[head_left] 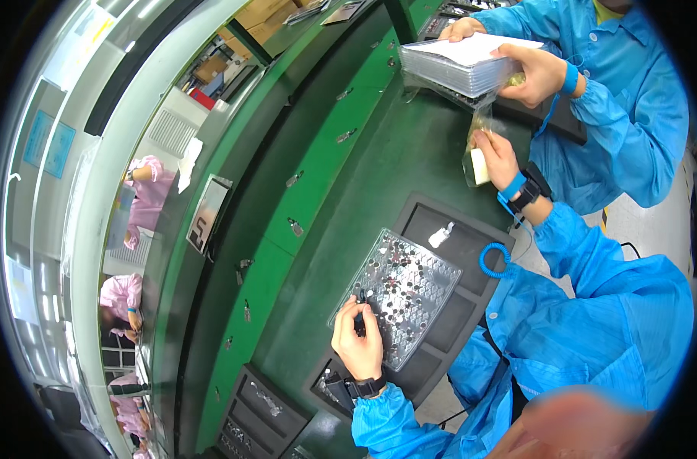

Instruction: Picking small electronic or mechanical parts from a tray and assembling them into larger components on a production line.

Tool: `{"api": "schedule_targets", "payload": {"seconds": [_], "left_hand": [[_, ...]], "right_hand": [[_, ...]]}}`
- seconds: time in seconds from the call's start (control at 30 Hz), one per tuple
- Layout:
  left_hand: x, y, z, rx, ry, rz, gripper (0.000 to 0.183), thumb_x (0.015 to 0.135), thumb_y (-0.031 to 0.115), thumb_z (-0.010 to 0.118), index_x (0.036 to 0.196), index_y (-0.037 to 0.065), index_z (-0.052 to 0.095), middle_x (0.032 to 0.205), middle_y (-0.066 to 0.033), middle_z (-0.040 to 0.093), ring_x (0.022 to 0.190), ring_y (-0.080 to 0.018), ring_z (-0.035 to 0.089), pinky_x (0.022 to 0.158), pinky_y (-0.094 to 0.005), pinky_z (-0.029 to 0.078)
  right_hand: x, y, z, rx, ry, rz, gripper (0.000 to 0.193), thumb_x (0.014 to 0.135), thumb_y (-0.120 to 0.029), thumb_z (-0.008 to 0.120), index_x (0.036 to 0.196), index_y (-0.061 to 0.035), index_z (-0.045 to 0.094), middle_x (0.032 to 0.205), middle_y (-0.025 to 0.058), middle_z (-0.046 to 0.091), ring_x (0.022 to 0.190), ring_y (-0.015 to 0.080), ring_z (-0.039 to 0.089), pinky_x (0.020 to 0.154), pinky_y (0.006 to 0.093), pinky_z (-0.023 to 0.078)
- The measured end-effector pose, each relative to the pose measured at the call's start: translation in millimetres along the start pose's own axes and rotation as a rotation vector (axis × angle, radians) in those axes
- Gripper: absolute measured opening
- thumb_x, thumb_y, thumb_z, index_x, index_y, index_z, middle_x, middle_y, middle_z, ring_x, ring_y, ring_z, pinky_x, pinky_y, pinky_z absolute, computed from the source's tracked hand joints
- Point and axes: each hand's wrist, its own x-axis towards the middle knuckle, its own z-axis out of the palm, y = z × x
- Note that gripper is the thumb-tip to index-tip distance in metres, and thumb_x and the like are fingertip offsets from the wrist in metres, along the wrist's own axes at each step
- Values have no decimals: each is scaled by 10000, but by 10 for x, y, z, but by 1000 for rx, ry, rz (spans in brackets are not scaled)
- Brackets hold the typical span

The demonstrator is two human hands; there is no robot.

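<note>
As the right hand (pixel 500 159) grips a bag (pixel 476 168), a panel (pixel 214 200) bears characters (pixel 198 232).

The left grip (pixel 357 344) is held with its fingers curled over and the thumb drawn toward them, leaving a small gap, its forearm (pixel 390 421) sleeved in blue. The right grip (pixel 500 162) is well apart, fingers and thumb closed together, its sleeved arm (pixel 574 241) extended outward.
</note>
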Motion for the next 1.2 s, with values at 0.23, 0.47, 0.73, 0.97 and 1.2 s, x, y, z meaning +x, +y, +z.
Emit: {"api": "schedule_targets", "payload": {"seconds": [0.23,0.47,0.73,0.97,1.2], "left_hand": [[-68,-110,58,-13,6,11,61,884,12,716,937,-14,701,1050,-181,738,1056,-327,716,935,-407,544],[-11,-40,-10,-30,-7,-27,48,879,17,722,919,-5,708,1067,-194,740,1062,-329,721,942,-405,542],[-4,-46,-9,-3,-25,-33,62,869,9,725,926,0,705,1069,-192,737,1072,-337,719,921,-405,552],[0,-67,26,-17,-36,-34,73,852,-24,723,917,-3,698,1051,-183,730,1083,-339,715,933,-415,547],[-19,-47,1,5,-38,-29,77,843,-33,722,911,-9,694,1042,-192,726,1075,-357,709,947,-427,543]], "right_hand": [[729,427,253,-186,85,-171,317,1059,-274,545,922,-8,648,799,92,624,743,214,611,704,348,481],[1394,538,401,-318,178,-487,232,1032,-176,562,1071,-6,716,1137,132,687,1014,282,694,874,364,528],[1507,197,242,281,68,-263,298,972,44,469,1242,73,591,1095,146,696,1017,258,683,856,332,529],[1415,-154,284,552,97,-419,356,955,-159,400,1161,42,609,844,39,494,778,146,422,751,303,381],[1477,-648,224,649,30,-819,336,1107,-332,405,985,-52,545,775,14,389,740,156,387,690,331,360]]}}
